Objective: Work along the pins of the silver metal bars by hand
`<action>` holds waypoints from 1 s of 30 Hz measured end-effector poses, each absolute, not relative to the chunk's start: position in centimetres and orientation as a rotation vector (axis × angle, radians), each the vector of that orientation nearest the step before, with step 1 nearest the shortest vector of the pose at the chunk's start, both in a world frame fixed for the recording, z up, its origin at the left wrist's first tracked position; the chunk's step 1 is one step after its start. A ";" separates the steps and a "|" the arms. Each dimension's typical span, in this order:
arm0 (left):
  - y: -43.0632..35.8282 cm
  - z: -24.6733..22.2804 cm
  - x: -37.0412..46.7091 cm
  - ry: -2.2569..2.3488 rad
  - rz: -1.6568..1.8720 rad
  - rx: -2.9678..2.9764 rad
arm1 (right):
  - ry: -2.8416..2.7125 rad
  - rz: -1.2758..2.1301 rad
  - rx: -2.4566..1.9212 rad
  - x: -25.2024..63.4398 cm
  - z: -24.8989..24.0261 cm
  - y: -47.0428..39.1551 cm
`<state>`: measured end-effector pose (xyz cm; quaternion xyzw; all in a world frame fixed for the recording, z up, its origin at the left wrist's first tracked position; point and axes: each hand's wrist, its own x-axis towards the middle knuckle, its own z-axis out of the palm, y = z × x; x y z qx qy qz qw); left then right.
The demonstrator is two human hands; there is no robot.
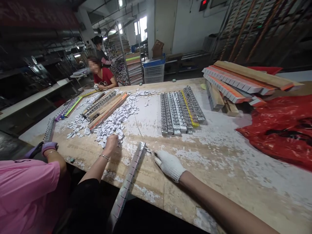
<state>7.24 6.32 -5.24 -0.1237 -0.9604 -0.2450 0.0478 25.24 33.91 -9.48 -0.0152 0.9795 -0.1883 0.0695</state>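
Observation:
My left hand (111,145), bare with a bracelet at the wrist, is closed at the near edge of a heap of small white flat pieces (114,125). Whatever its curled fingers pinch is too small to make out. A long silver bar (130,177) with dark slots across it slants from my lap over the table edge, between my two hands. Beside its far end is my right hand (170,164), in a white knitted glove, palm down with fingers curled. A small thin object (148,150) lies between the gloved fingertips and the bar; its kind is unclear.
Silver-wrapped bars (174,112) lie in a row on the worn table (195,169). Wooden bars (107,110) rest on the white pieces. Orange-and-white bars (226,81) are stacked at right, near red plastic (282,126). A co-worker in pink (29,178) sits close on my left; others are farther back.

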 end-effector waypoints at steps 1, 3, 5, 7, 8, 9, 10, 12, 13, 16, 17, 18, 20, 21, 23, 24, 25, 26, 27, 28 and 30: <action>6.0 -4.9 7.4 -2.900 -0.810 -0.347 | 2.940 -0.566 -0.048 25.2 -9.4 34.0; 5.5 -4.2 7.9 -2.828 -0.947 -0.263 | 2.928 -0.568 -0.051 25.1 -9.0 34.0; 5.3 -3.6 8.9 -2.759 -1.108 -0.166 | 2.924 -0.575 -0.046 25.1 -8.4 33.8; 5.6 -3.1 10.4 -2.717 -1.316 -0.104 | 2.957 -0.637 -0.047 25.1 -7.4 33.1; 6.0 -2.9 11.4 -2.707 -1.438 -0.099 | 2.998 -0.696 -0.070 25.2 -6.9 32.6; 6.5 -2.8 12.6 -2.706 -1.568 -0.112 | 3.052 -0.766 -0.113 25.2 -6.3 32.1; 7.1 -2.7 13.8 -2.712 -1.694 -0.137 | 3.109 -0.834 -0.179 25.2 -5.7 31.4; 8.4 -2.5 16.5 -2.744 -1.912 -0.203 | 3.180 -0.884 -0.349 25.3 -4.8 30.3; 9.0 -2.5 17.7 -2.753 -2.035 -0.229 | 3.177 -0.855 -0.427 25.4 -4.5 29.8; 10.2 -2.3 20.6 -2.666 -2.433 -0.285 | 3.069 -0.724 -0.505 25.8 -4.6 29.1; 10.4 -2.3 21.2 -2.635 -2.499 -0.329 | 3.026 -0.726 -0.488 26.0 -4.7 29.1; 10.5 -2.4 21.7 -2.624 -2.502 -0.393 | 2.990 -0.766 -0.465 26.3 -5.0 29.2; 10.7 -2.6 22.4 -2.651 -2.394 -0.512 | 2.962 -0.931 -0.423 26.9 -5.3 29.3; 10.8 -2.8 22.6 -2.656 -2.376 -0.515 | 2.964 -0.996 -0.422 27.1 -5.4 29.3; 11.2 -3.3 23.0 -2.616 -2.488 -0.386 | 2.983 -0.968 -0.425 27.6 -5.4 29.4; 11.4 -3.5 23.1 -2.594 -2.548 -0.315 | 2.986 -0.886 -0.419 27.7 -5.3 29.4; 11.6 -3.6 23.3 -2.598 -2.564 -0.286 | 2.975 -0.794 -0.411 27.9 -5.3 29.5; 11.7 -3.7 23.4 -2.637 -2.512 -0.321 | 2.956 -0.735 -0.398 28.0 -5.3 29.5; 11.8 -3.6 23.6 -2.703 -2.383 -0.412 | 2.943 -0.736 -0.384 28.0 -5.3 29.7; 11.8 -3.4 23.7 -2.771 -2.195 -0.525 | 2.930 -0.794 -0.382 28.1 -5.3 29.8; 11.7 -2.9 23.8 -2.845 -1.813 -0.725 | 2.897 -0.953 -0.409 28.2 -5.3 30.2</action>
